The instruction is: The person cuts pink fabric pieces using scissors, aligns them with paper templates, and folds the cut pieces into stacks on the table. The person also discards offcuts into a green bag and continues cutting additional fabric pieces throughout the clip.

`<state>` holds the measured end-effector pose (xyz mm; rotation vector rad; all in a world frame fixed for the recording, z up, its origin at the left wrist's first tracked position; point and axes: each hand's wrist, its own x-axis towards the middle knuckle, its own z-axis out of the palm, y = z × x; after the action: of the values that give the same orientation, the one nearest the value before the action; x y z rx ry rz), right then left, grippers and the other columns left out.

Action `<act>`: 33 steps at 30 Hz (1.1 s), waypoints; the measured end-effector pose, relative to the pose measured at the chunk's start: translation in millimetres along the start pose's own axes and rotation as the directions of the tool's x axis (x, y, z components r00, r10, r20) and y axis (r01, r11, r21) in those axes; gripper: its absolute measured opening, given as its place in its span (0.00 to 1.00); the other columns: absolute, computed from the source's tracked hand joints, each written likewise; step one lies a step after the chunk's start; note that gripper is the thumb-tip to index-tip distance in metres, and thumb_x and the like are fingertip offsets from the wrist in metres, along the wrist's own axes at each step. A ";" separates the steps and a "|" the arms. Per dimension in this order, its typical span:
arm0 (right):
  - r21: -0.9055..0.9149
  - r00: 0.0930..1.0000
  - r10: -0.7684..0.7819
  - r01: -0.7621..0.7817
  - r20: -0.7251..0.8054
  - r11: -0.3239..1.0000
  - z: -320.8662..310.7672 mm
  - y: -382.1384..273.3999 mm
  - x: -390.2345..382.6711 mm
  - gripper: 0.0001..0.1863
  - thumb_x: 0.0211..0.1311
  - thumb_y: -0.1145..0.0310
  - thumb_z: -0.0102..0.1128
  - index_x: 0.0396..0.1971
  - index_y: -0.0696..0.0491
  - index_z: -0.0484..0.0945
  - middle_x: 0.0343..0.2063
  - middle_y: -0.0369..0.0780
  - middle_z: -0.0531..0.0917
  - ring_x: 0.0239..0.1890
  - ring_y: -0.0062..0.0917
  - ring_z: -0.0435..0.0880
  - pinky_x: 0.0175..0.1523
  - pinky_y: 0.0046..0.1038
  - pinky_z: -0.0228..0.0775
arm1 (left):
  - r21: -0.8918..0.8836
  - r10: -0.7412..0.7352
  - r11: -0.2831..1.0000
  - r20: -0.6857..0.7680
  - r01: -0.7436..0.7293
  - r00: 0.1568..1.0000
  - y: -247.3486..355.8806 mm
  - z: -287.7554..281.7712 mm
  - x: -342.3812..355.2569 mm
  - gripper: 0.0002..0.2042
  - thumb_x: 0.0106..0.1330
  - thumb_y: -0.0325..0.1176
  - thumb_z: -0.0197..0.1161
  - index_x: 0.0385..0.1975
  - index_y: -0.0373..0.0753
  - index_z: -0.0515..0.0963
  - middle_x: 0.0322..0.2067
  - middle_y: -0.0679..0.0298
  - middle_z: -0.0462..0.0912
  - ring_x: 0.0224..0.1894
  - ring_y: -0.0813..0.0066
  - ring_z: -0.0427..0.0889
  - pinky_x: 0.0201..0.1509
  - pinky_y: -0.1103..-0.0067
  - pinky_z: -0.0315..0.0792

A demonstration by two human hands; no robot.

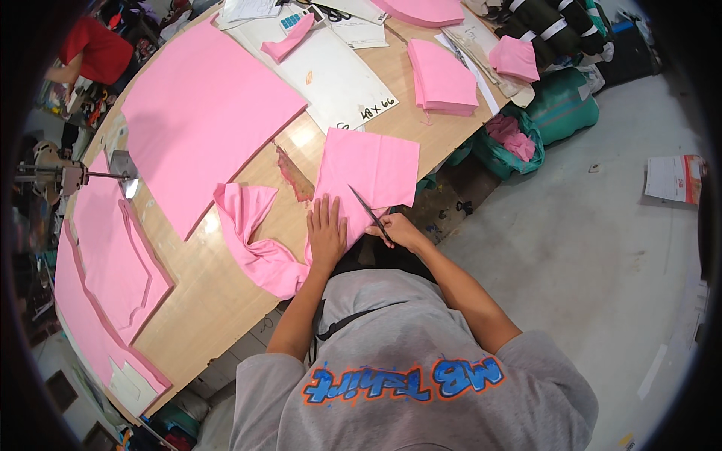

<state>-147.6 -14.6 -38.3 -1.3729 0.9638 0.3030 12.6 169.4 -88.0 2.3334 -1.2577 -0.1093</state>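
Note:
A pink fabric piece point(368, 161) lies at the table's near edge, its lower part hanging toward my body. My left hand point(327, 231) rests flat on it, fingers stretched out. My right hand point(402, 231) grips dark scissors point(364, 206) by the handles, the blades pointing up and left across the fabric. Whether the blades are parted is hard to make out. Left of my left hand, a crumpled pink fabric strip point(259, 255) curls along the table edge. A reddish, ragged scrap point(292, 174) sits just beyond my left fingertips.
Large pink fabric stacks point(214, 105) cover the table's left half, near a metal machine point(64, 173). A white pattern board point(342, 83), a calculator point(295, 22) and a smaller pink stack point(444, 79) lie farther back. Green bags point(560, 109) stand right. A person in red point(98, 49) is far left.

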 end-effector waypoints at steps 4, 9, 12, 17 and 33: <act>-0.026 1.000 -0.018 0.018 0.003 0.999 0.3 -2.0 -1.5 0.27 0.67 0.48 0.85 0.23 0.49 0.78 0.17 0.31 0.76 0.17 0.16 0.74 0.23 0.25 0.62 | -0.072 0.019 0.997 0.010 -0.018 1.000 -2.2 1.4 -8.3 0.34 0.84 0.43 0.60 0.85 0.38 0.64 0.85 0.49 0.61 0.87 0.45 0.57 0.88 0.49 0.53; -0.004 0.999 -0.029 0.029 0.036 1.000 2.8 -23.1 6.9 0.27 0.67 0.46 0.84 0.22 0.47 0.78 0.16 0.29 0.76 0.17 0.14 0.71 0.23 0.25 0.58 | -0.168 0.040 0.985 0.011 -0.038 0.999 -1.6 -5.8 -9.0 0.34 0.84 0.40 0.59 0.84 0.31 0.62 0.85 0.44 0.61 0.87 0.39 0.56 0.86 0.47 0.53; -0.034 1.000 -0.001 0.001 -0.003 0.999 7.4 -30.2 7.8 0.27 0.67 0.47 0.84 0.22 0.48 0.78 0.16 0.30 0.76 0.16 0.15 0.70 0.23 0.26 0.58 | -0.144 0.043 0.989 0.013 -0.041 0.999 -4.4 -5.7 -10.5 0.34 0.84 0.40 0.59 0.84 0.30 0.61 0.85 0.44 0.61 0.87 0.38 0.56 0.87 0.49 0.53; -0.019 1.000 -0.023 0.022 -0.011 1.000 7.6 -9.8 14.8 0.27 0.67 0.49 0.85 0.21 0.49 0.77 0.15 0.30 0.75 0.15 0.15 0.70 0.23 0.26 0.58 | -0.136 0.066 0.989 0.011 -0.064 0.998 -6.4 -4.1 -14.6 0.36 0.83 0.42 0.61 0.84 0.31 0.61 0.85 0.47 0.62 0.86 0.44 0.58 0.86 0.51 0.56; -0.133 0.999 -0.012 0.017 0.044 0.991 -3.3 -25.7 26.9 0.27 0.67 0.49 0.86 0.23 0.49 0.77 0.18 0.31 0.76 0.18 0.16 0.74 0.23 0.25 0.62 | -0.189 0.147 0.972 0.010 -0.143 0.989 -9.5 -18.6 -27.6 0.33 0.80 0.38 0.65 0.80 0.30 0.68 0.80 0.46 0.70 0.81 0.44 0.69 0.82 0.55 0.64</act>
<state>-114.9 -32.7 -39.9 -1.4885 0.9110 0.3901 9.4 203.0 -80.2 2.0792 -1.3628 -0.1986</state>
